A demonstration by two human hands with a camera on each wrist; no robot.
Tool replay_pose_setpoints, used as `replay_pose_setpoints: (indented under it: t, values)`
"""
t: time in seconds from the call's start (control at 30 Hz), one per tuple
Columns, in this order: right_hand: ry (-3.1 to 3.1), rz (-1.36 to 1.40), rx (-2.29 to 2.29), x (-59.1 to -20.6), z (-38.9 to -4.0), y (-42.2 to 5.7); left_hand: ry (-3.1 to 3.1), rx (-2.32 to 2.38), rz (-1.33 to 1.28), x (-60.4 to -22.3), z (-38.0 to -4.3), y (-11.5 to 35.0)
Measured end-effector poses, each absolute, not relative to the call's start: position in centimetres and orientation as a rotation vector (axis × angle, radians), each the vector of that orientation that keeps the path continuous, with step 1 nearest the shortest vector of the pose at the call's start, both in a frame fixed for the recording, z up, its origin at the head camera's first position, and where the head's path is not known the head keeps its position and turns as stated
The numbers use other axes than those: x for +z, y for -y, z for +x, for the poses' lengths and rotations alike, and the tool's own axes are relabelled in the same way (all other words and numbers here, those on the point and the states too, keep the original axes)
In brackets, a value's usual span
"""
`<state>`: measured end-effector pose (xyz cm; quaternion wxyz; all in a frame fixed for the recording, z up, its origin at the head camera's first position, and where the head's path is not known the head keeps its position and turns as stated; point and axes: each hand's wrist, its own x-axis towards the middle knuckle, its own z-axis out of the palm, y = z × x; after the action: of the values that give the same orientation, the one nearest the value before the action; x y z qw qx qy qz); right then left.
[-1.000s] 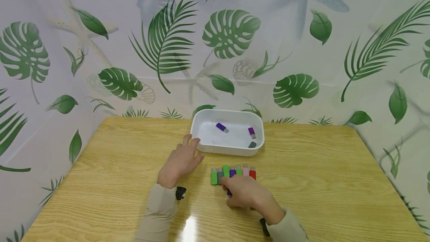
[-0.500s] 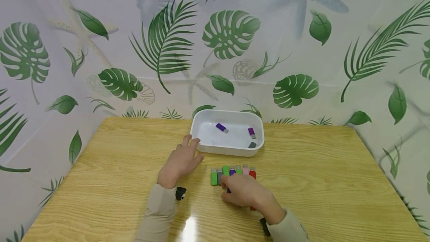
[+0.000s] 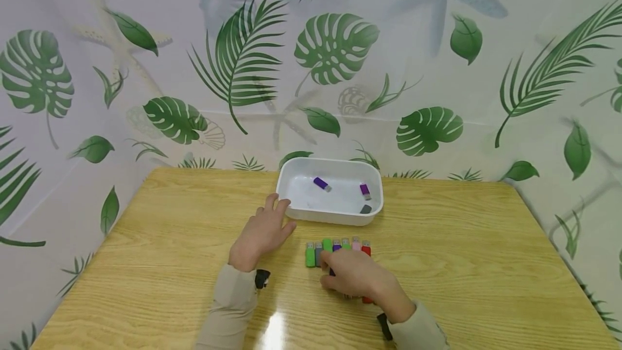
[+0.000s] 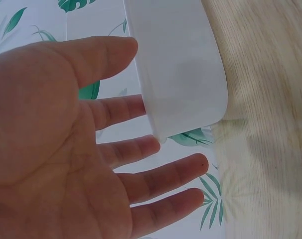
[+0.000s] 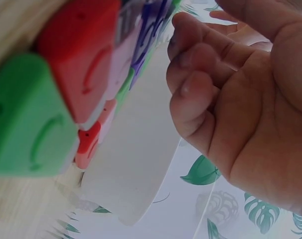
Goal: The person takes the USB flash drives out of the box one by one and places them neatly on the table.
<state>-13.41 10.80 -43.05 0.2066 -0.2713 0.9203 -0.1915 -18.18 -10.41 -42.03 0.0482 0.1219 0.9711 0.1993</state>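
Note:
Several USB flash drives lie side by side on the table in a row, among them a green drive (image 3: 310,256), a grey drive (image 3: 318,256) and a red drive (image 3: 366,251). My right hand (image 3: 359,275) covers part of the row and a second one nearer me. Between its thumb and index finger it pinches a dark blue USB flash drive (image 3: 332,272), mostly hidden. The right wrist view shows a green drive (image 5: 29,119) and a red drive (image 5: 81,55) close up. My left hand (image 3: 259,234), fingers spread and relaxed, is at the near-left corner of the white tray (image 3: 330,217).
Inside the tray lie two purple drives, one left (image 3: 320,183) and one right (image 3: 365,191), plus a grey piece (image 3: 366,209) by the near wall. A leaf-patterned cloth (image 3: 335,47) hangs behind the wooden table (image 3: 466,253).
My right thumb has shifted slightly away from me, toward the index finger, and the dark blue drive has moved a little toward the row. The left hand stays at the tray.

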Motion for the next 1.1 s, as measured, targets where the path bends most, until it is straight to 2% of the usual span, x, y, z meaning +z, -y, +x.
replay_pose_setpoints:
  t: [1.1]
  values:
    - [-2.575, -0.810, -0.565, -43.07, -13.56, -11.38, -2.982, 0.600, 0.391, -42.47, -18.11, 10.31]
